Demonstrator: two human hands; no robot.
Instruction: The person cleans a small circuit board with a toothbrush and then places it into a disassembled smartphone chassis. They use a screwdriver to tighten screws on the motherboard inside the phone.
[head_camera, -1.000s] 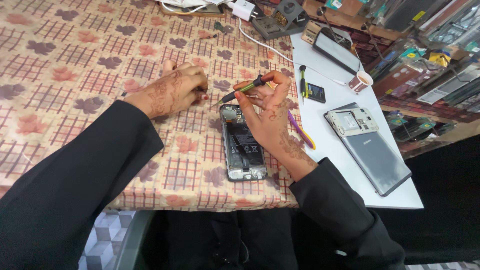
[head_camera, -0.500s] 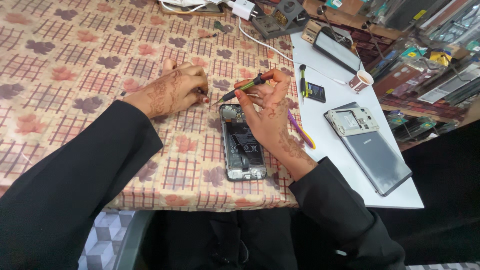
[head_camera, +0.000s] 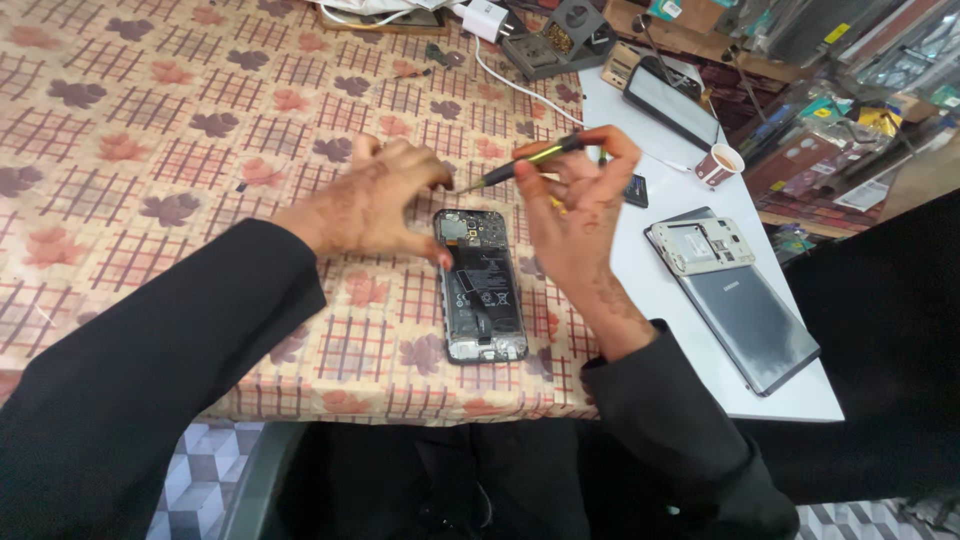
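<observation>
The surface is carrying an opened phone, lying flat near its front edge. Left of the phone, the left hand is arching with fingers spread and bent, gripping nothing, its thumb touching the phone's left edge. Right of the phone, the right hand is pinching a screwdriver, slanting above the phone's top. The tip is too small to make out.

A dark rectangular screen is seen lying at the tabletop's far right; colourful packages are stacked beyond.
</observation>
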